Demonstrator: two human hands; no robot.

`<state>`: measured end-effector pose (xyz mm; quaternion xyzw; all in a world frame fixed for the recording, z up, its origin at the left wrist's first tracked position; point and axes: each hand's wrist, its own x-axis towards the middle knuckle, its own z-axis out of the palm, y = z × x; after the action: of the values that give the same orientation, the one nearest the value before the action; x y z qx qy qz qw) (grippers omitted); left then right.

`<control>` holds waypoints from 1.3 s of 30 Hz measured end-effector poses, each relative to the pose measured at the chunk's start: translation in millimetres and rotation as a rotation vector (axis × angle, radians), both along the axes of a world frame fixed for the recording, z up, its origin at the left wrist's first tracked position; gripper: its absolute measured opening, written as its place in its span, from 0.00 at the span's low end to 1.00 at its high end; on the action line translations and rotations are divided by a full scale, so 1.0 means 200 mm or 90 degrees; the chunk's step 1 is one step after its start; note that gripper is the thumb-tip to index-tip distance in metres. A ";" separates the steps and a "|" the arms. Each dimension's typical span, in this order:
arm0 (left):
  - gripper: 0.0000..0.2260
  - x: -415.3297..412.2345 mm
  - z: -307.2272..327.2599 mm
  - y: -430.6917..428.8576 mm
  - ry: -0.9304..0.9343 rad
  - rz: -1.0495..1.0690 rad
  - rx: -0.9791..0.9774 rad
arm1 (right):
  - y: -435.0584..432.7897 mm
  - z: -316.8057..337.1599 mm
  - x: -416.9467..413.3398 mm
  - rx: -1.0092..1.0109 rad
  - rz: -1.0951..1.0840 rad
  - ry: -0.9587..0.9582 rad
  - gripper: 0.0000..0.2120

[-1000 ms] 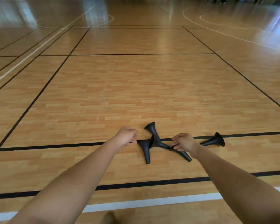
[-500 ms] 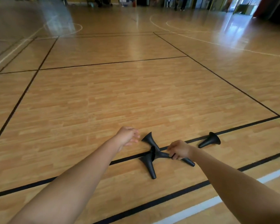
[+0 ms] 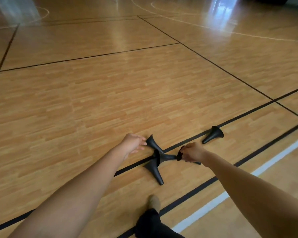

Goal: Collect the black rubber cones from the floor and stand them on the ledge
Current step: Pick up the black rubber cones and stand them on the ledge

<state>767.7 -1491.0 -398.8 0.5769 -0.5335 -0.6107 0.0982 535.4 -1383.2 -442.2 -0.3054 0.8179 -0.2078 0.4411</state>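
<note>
Cone (image 3: pixel 179 154) inside right grip (image 3: pixel 193 152), base leftward

Bare-armed, dressed in black and tan.
Shows left forearm (image 3: pixel 79 186) and right forearm (image 3: pixel 248 191) uncovered up to the frame edge, ending in bare left hand (image 3: pixel 132 143) and right hand (image 3: pixel 192 152); wears a black trouser leg (image 3: pixel 150 224) over a tan, rounded shoe (image 3: pixel 154 201), too blurred for finer detail.
</note>
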 end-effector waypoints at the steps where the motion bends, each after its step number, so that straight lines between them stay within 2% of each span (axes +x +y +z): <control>1: 0.09 -0.04 -0.01 -0.05 -0.006 -0.012 0.004 | -0.03 -0.02 -0.03 0.005 -0.014 -0.006 0.06; 9: 0.09 -0.42 0.01 -0.49 -0.066 -0.113 -0.006 | -0.35 -0.10 -0.30 0.021 -0.113 -0.061 0.07; 14: 0.10 -0.62 -0.03 -0.72 -0.076 -0.134 -0.006 | -0.47 -0.11 -0.45 0.054 -0.106 -0.092 0.09; 21: 0.10 -0.82 -0.12 -0.98 -0.096 -0.199 0.011 | -0.61 -0.15 -0.60 0.118 -0.195 -0.076 0.09; 24: 0.09 -0.90 -0.15 -1.08 -0.096 -0.251 0.020 | -0.66 -0.19 -0.62 0.124 -0.242 -0.075 0.05; 31: 0.09 -1.05 -0.21 -1.28 -0.101 -0.395 0.050 | -0.74 -0.31 -0.51 0.163 -0.343 -0.130 0.12; 39: 0.11 -1.09 -0.50 -1.37 -0.181 -0.488 0.089 | -0.78 -0.51 -0.36 0.184 -0.436 -0.185 0.13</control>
<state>548.9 -1765.3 -498.9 0.4204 -0.6752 -0.5522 -0.2499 462.6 -1539.8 -544.4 0.0828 0.8225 -0.2663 0.4957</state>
